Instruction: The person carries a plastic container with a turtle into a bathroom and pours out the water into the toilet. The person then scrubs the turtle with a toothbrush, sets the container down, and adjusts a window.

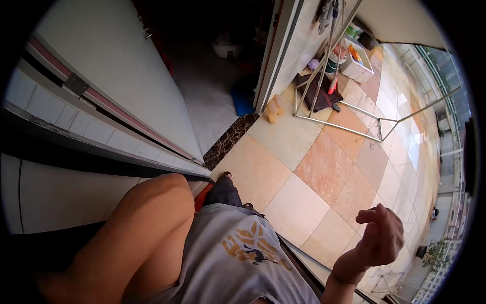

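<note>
Seeing right hand [380,237] loosely curled, nothing visible in grasp; left hand out of my view. Nearest item: metal-tube frame [336,127], on tiled floor [321,167] outside doorway. I judge it light, stiff, slick; best grip mid-tube.

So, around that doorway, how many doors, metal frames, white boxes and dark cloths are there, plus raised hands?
Open door: 1
Metal frame: 1
White box: 1
Dark cloth: 1
Raised right hand: 1
Total: 5
</note>
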{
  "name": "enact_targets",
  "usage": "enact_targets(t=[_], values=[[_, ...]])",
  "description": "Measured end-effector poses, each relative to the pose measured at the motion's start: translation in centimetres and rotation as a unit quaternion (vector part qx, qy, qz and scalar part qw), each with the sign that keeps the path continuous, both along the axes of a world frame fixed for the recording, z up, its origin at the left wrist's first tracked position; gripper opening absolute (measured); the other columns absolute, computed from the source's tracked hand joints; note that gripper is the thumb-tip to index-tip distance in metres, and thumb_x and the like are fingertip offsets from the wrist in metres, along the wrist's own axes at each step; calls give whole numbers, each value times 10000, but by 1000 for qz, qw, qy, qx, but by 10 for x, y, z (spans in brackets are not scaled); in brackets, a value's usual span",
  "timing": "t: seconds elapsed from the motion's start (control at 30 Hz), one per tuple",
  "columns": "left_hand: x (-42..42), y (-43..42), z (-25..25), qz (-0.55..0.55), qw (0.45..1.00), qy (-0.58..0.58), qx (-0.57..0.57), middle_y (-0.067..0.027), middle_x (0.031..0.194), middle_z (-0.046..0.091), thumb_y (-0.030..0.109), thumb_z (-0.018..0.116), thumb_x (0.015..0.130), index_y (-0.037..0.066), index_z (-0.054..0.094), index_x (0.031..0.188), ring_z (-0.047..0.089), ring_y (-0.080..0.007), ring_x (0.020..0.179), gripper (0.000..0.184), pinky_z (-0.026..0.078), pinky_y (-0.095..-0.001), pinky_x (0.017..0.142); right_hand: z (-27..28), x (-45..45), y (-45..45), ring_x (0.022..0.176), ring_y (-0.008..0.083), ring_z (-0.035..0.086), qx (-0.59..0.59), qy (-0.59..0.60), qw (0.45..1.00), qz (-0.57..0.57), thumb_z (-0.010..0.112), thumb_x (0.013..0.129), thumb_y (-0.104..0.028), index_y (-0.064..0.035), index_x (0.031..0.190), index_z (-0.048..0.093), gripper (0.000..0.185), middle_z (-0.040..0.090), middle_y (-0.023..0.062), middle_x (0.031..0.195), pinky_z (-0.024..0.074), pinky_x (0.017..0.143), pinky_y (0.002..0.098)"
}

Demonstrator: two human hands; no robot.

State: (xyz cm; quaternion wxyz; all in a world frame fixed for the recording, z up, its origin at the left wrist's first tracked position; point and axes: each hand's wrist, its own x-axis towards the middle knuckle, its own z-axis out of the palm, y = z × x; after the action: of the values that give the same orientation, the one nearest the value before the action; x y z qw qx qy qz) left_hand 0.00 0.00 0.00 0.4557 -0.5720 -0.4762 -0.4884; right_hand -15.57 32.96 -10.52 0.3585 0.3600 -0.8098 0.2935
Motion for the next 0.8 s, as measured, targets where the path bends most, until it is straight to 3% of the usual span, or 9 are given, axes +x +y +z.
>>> enact_targets(t=[0.03, 0.1, 0.17, 0.3, 0.4, 0.5, 0.57, 0.7, 0.8], values=[[-23, -5, -26, 77, 990, -22, 119, -49, 896, 595, 575, 513, 823, 180, 498, 948, 555, -240, 773, 415, 428, -406, 765, -34, -23, 3, 515, 159, 605, 3, -92, 995, 40, 590, 863, -22, 34, 1029, 669, 192, 657, 90, 621, 490, 542, 286], [-85, -7, -68, 170, 952, -28, 252, 63, 600, 584, 409, 538, 845, 180, 505, 569, 505, -89, 492, 360, 396, -183, 646, -100, -54, -12, 508, 171, 607, 23, -225, 974, 13, 638, 792, 50, 23, 1034, 665, 245, 635, 99, 620, 457, 497, 269], [-152, -31, -99, 203, 931, -181, 243, 16, 615, 439, 298, 404, 925, 172, 466, 613, 424, -107, 505, 342, 347, -252, 542, -174, -77, -32, 580, 148, 663, 84, -330, 940, -30, 622, 869, -35, 0, 1032, 675, 175, 676, 110, 699, 510, 539, 267], [-245, -110, -142, 175, 900, -187, 352, -49, 628, 453, 304, 297, 1013, 84, 508, 682, 386, -124, 483, 450, 333, -261, 503, -267, -116, -100, 598, 278, 664, 175, -446, 878, -8, 660, 844, -145, -77, 957, 700, 139, 667, 156, 720, 517, 545, 357], [-311, -182, -158, 242, 890, -185, 339, -77, 637, 476, 306, 288, 1027, 39, 544, 747, 355, -134, 456, 463, 326, -269, 480, -312, -173, -161, 582, 208, 672, 224, -452, 863, 42, 662, 831, -111, -32, 978, 694, 170, 671, 139, 665, 523, 537, 319], [-371, -253, -167, 288, 864, -190, 367, -106, 679, 527, 275, 291, 1022, 20, 559, 762, 412, -150, 425, 452, 329, -267, 411, -335, -250, -199, 586, 156, 672, 199, -576, 785, 113, 606, 866, -96, 5, 998, 685, 184, 672, 111, 657, 535, 541, 289], [-399, -292, -182, 274, 864, -225, 358, -111, 686, 544, 278, 330, 1011, 4, 571, 770, 443, -158, 437, 437, 350, -270, 413, -384, -308, -207, 582, 155, 662, 61, -743, 665, 53, 580, 904, -139, 21, 1063, 658, 238, 680, 109, 723, 529, 504, 265], [-459, -353, -238, 343, 717, -486, 363, -93, 768, 630, 244, 508, 961, -19, 617, 841, 548, -142, 515, 309, 437, -251, 497, -441, -393, -200, 606, 243, 673, -136, -817, 532, -175, 527, 898, -140, 32, 1148, 597, 312, 676, 179, 819, 554, 515, 322], [-492, -393, -293, 375, 555, -656, 347, -86, 913, 648, 181, 534, 952, 13, 585, 1114, 609, -141, 628, 239, 461, -242, 549, -465, -421, -193, 613, 279, 679, -41, -856, 455, -242, 519, 881, -114, 29, 1106, 599, 279, 674, 195, 839, 572, 522, 382]])
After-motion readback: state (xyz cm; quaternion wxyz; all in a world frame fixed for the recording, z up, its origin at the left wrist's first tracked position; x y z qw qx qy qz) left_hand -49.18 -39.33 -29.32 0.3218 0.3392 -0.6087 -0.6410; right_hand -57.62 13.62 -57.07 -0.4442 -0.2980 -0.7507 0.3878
